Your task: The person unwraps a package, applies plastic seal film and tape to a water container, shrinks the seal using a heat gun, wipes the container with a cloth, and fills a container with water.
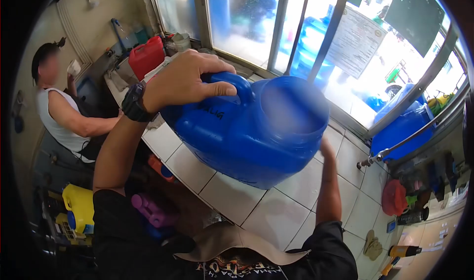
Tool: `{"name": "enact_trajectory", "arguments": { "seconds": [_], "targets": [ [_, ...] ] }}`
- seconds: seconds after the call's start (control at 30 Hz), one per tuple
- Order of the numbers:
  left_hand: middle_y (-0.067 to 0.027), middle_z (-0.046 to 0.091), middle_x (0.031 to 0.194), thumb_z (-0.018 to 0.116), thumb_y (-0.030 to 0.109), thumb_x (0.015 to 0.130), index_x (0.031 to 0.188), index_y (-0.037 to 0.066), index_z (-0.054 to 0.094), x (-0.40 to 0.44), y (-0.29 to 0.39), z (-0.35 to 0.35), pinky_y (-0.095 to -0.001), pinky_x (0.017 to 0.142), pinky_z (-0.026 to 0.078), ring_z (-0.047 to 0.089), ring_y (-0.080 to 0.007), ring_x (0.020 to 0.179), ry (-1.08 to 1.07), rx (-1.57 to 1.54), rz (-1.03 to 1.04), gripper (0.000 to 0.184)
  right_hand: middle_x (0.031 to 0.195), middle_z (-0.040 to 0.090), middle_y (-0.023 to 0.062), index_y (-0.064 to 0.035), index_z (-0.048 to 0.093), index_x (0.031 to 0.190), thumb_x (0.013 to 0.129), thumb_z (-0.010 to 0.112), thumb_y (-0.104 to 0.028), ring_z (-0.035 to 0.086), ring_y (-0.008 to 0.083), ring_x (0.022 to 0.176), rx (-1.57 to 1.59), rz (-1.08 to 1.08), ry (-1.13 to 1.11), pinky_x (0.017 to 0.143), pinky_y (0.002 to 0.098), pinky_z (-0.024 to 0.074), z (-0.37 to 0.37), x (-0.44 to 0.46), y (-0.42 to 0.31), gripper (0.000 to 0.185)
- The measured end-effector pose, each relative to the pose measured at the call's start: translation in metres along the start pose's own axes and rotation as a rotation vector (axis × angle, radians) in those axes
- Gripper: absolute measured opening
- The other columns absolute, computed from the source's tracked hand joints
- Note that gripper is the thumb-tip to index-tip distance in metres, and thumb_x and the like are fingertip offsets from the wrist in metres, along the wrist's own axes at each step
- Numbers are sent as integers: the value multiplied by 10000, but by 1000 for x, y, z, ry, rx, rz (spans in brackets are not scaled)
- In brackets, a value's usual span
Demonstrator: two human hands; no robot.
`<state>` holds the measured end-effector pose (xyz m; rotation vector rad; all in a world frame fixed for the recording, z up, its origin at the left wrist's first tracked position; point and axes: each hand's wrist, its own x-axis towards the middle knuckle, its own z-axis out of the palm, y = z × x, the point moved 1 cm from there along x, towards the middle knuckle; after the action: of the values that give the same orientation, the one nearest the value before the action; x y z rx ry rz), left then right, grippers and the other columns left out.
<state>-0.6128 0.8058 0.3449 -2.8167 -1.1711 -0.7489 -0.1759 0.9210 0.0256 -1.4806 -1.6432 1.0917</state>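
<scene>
A large blue plastic container [232, 141] is tilted over the white tiled counter [281, 215], its wide round mouth uncovered and facing up and to the right. Dark handwriting marks its shoulder. My left hand [190, 80] is wrapped round the moulded handle at its top, with a dark watch on the wrist. Behind the container's right side, my right hand [326, 150] shows only in part; its fingers are hidden, so what they do there cannot be seen.
A person in a white sleeveless top [66, 117] sits at the left, holding a white cup. A red container [146, 57] stands at the back left, a blue tub [402, 131] at the right. Yellow [81, 206] and purple [153, 211] containers are low at the left.
</scene>
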Motion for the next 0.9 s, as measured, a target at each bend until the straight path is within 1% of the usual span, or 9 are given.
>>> {"name": "enact_trajectory", "arguments": {
  "seconds": [0.1,0.13,0.2,0.27,0.37,0.63,0.8,0.83,0.9],
  "targets": [
    [-113,678,865,743,397,814,1046,47,707,-5,-2,-4,-380,764,460,642,-277,837,21,-16,-33,421,859,707,56,-59,737,1103,899,657,-267,642,158,811,-242,279,-275,743,309,517,42,31,5,302],
    [-110,679,842,753,392,804,1037,51,714,-11,-4,-5,-371,732,456,640,-267,800,74,35,-65,414,894,706,73,-69,732,1127,905,644,-306,648,163,869,-60,28,-141,768,322,513,65,92,82,337],
    [-107,679,819,763,387,794,1028,56,720,-15,-12,-8,-363,701,451,638,-257,763,126,95,-95,408,894,689,78,-59,729,1059,907,637,-290,641,163,884,440,294,135,762,355,508,84,132,35,292],
    [-128,715,825,749,499,782,972,62,753,-19,-20,-8,-371,742,514,684,-298,771,182,62,-233,477,830,651,57,-52,688,954,888,652,-227,626,156,790,812,201,113,700,353,505,97,139,-25,190],
    [-120,716,823,718,569,778,965,73,760,-18,-27,0,-371,747,500,679,-287,748,264,138,-243,532,798,613,17,-62,640,886,858,674,-155,604,128,738,533,237,97,654,299,494,106,193,-16,102],
    [-98,716,828,659,658,780,967,83,762,-22,-20,4,-401,818,453,666,-283,761,274,226,-293,613,907,673,7,-43,676,1043,878,683,-129,590,68,754,754,-153,354,653,214,466,117,125,-56,186],
    [-95,718,836,660,656,779,968,85,762,-22,-17,3,-403,845,433,664,-281,774,272,247,-320,610,1083,707,109,-34,588,1276,891,681,-186,698,212,937,171,-389,401,783,306,534,118,100,-60,425],
    [-93,707,814,712,577,768,955,80,758,-22,-17,4,-375,793,430,648,-272,743,306,267,-285,532,1213,658,163,-38,510,1372,887,668,-191,660,295,1102,127,-358,418,876,364,530,122,93,-56,532],
    [-90,695,791,765,497,757,941,75,754,-23,-16,5,-347,741,427,632,-263,712,339,286,-247,460,1251,633,175,-45,475,1405,890,658,-198,637,314,1134,-25,-395,402,911,376,518,124,92,-29,568]
  ]
}}
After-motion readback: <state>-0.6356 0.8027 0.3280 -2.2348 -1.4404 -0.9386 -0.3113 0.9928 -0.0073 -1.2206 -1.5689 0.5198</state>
